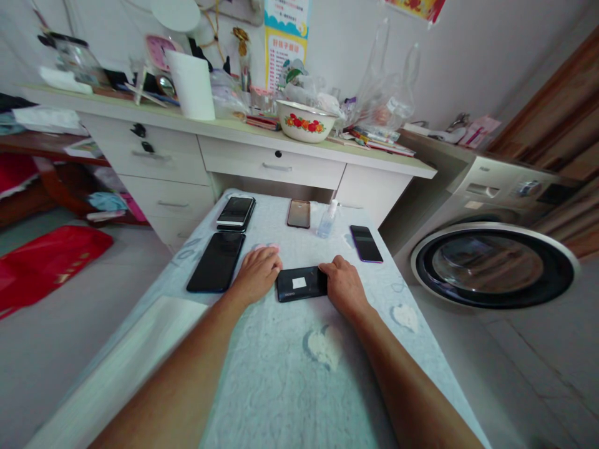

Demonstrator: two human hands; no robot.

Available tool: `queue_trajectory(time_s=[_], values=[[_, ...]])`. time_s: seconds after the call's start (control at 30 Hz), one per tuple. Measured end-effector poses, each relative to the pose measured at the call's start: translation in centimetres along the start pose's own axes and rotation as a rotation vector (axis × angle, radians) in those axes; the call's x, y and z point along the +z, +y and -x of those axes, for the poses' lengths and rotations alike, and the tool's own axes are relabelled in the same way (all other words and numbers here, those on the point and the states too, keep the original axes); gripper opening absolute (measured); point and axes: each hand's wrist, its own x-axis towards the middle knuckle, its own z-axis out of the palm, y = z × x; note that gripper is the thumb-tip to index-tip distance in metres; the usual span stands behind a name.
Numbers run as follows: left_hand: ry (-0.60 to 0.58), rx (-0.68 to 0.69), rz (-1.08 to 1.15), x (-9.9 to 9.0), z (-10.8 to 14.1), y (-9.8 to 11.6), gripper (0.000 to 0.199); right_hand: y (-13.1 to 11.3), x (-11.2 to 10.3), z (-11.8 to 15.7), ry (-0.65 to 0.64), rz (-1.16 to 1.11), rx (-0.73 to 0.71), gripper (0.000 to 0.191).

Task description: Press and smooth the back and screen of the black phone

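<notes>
A dark phone (302,285) lies back side up on the table, with a white sticker near its middle. My right hand (345,284) grips its right end, thumb and fingers at the edge. At the phone's left end is my left hand (257,274), its fingers curled over a small pink cloth (267,247) that mostly hides under them. Left of that hand rests a large black phone (216,262). Behind it lies a stack of phones with a white-framed one (235,211) on top.
A phone case (299,213), a clear spray bottle (328,219) and another phone (366,244) sit farther back on the cloth-covered table (290,380). Beyond stands a white drawer desk (271,163) bearing a flowered bowl (306,121). A washing machine (491,262) is at the right.
</notes>
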Motion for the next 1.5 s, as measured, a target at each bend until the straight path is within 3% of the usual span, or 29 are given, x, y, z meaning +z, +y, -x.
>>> queue_trajectory(time_s=[0.37, 0.63, 1.1, 1.5], values=[[-0.022, -0.013, -0.005, -0.2, -0.1, 0.2, 0.018, 2.2, -0.2, 0.6, -0.019, 0.029, 0.107, 0.036], [-0.019, -0.018, -0.008, -0.2, 0.0, 0.2, 0.017, 3.0, -0.1, 1.0, 0.007, 0.031, 0.101, 0.033], [-0.023, -0.017, 0.028, -0.5, -0.1, 0.4, 0.017, 1.8, -1.6, 1.7, -0.108, 0.111, 0.113, 0.032], [-0.013, -0.017, 0.028, -0.3, -0.1, 0.3, 0.018, 0.2, -1.2, 2.0, -0.078, 0.085, 0.034, 0.029]])
